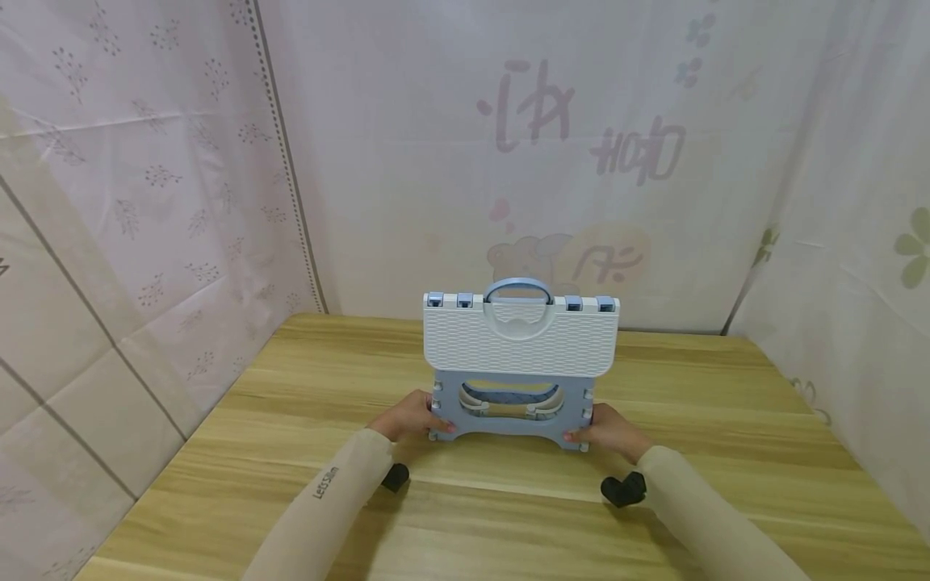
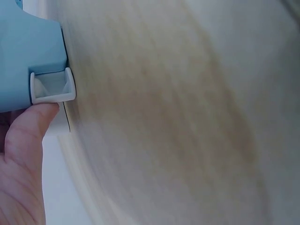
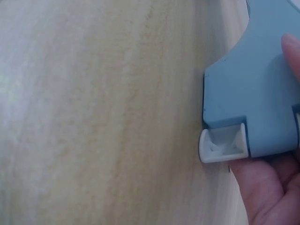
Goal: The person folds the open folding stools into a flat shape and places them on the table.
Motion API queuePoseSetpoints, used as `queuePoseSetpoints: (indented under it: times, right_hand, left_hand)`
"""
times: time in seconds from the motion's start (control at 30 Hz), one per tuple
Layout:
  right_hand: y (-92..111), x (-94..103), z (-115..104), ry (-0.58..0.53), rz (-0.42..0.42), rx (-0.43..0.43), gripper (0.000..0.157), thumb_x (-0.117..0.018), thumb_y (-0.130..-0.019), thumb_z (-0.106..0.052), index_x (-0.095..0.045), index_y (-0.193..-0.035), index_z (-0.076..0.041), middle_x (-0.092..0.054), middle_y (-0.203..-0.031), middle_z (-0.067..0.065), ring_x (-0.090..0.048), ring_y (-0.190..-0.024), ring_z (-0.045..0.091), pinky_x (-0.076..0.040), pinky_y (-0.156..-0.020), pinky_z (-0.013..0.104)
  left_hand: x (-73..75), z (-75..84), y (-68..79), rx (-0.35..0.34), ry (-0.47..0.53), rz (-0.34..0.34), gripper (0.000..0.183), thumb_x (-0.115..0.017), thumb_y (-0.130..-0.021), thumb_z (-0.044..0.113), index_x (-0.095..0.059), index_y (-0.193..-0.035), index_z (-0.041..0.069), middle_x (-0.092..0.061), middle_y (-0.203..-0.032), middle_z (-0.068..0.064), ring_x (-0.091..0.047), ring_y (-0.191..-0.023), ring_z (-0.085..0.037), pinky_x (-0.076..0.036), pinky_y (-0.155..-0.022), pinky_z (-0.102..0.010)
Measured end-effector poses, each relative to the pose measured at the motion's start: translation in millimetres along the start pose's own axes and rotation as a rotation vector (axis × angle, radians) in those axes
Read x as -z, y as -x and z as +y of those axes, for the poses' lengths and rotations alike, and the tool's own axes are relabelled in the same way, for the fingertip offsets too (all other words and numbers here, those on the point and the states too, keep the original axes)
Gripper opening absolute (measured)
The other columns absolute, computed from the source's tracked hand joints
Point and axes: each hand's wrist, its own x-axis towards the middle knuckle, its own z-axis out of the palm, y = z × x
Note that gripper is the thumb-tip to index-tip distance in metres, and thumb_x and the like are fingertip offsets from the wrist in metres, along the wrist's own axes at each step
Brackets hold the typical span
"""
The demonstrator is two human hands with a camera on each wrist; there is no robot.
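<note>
A folding step stool (image 1: 519,351) stands partly folded on the wooden table, its white textured panel above and its blue leg panel below. The blue carrying handle (image 1: 518,284) arches up from its top edge. On the stool's lower left side, my left hand (image 1: 414,417) grips the blue leg, thumb in front. My right hand (image 1: 612,432) holds the lower right side the same way. Close by in the left wrist view, my thumb touches a white hinge piece (image 2: 54,86) on the leg. The right wrist view shows another white hinge piece (image 3: 224,143) above my fingers.
The wooden table (image 1: 291,452) spreads out around the stool. A printed fabric curtain (image 1: 407,161) hangs behind it and along both sides. Black wrist mounts (image 1: 623,490) sit below both wrists, near the tabletop.
</note>
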Motion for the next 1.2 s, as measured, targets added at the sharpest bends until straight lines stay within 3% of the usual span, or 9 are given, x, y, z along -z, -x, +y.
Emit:
queuePoseSetpoints:
  times: [1.2]
  right_hand:
    - [0.2,0.7,-1.6,0.006,-0.007,0.002,0.057,-0.074,-0.084,-0.011,-0.049,-0.126,0.019,-0.059,-0.123,0.033,-0.055,-0.116,0.047,-0.039,-0.101,0.058]
  left_hand:
    - [-0.5,1.9,-0.1,0.008,-0.02,0.015,0.035,-0.075,-0.08,-0.004,-0.066,-0.113,-0.009,-0.068,-0.115,-0.02,-0.065,-0.103,-0.026,-0.053,-0.088,-0.039]
